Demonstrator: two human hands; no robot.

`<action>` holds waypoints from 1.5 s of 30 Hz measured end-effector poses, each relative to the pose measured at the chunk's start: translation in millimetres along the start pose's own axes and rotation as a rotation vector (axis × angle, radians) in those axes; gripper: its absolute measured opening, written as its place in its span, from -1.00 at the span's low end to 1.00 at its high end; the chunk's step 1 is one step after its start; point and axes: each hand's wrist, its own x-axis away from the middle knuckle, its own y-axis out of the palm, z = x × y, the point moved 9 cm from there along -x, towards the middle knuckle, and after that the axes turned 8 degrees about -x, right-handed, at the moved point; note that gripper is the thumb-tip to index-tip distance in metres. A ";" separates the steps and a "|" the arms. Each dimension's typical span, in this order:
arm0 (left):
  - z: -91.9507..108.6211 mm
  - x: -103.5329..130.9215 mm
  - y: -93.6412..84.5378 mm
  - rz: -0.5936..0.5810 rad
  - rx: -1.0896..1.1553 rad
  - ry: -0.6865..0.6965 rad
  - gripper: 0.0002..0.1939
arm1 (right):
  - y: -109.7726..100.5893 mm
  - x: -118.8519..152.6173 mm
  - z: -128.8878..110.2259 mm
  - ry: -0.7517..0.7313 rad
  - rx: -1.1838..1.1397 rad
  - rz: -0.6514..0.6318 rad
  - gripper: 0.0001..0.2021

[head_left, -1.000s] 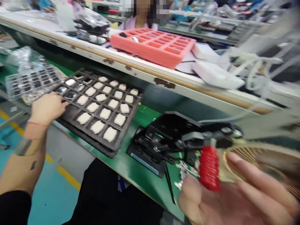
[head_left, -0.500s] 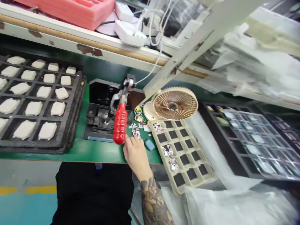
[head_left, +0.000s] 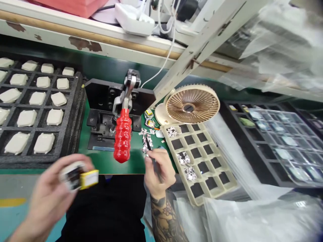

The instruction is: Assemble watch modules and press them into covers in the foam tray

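At the lower left, my left hand [head_left: 54,193] is closed around a small white casing [head_left: 72,173] with a dark inside, blurred by motion. A yellow-edged block with a pale face [head_left: 89,179], perhaps a battery, sticks out of its right side. My right hand [head_left: 160,169] grips dark tweezers [head_left: 148,144], whose tips reach into a pile of small white pieces [head_left: 145,136] on the green bench. Just left of that hand rises the red handle [head_left: 122,137] of a black toggle-clamp fixture [head_left: 101,122], untouched. A blue object [head_left: 161,147] is mostly hidden behind my right hand.
Black foam trays [head_left: 73,124] of white casings stand at the left. A beige compartment tray [head_left: 193,198] with small white pieces lies at the right, near a fan [head_left: 191,104]. Farther right is a dark tray [head_left: 254,151]. A shelf edge [head_left: 106,55] and slanted post [head_left: 191,57] frame the bench.
My left hand has come into view from the lower left with the casing and yellow-edged block. My right hand, previously beside the red handle, has shifted right and now shows tweezers.
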 end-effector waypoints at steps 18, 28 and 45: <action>-65.2 -33.5 112.4 -0.353 0.348 -0.233 -0.55 | 31.9 35.6 12.3 0.336 -0.146 -0.003 -0.73; -60.8 -28.7 107.6 -0.267 0.315 -0.090 -0.55 | 46.4 43.7 24.5 0.666 -0.412 0.082 -0.85; -71.2 -29.5 107.2 -0.284 0.282 -0.211 -0.56 | 52.7 23.7 -23.2 0.044 -0.055 -0.179 -0.63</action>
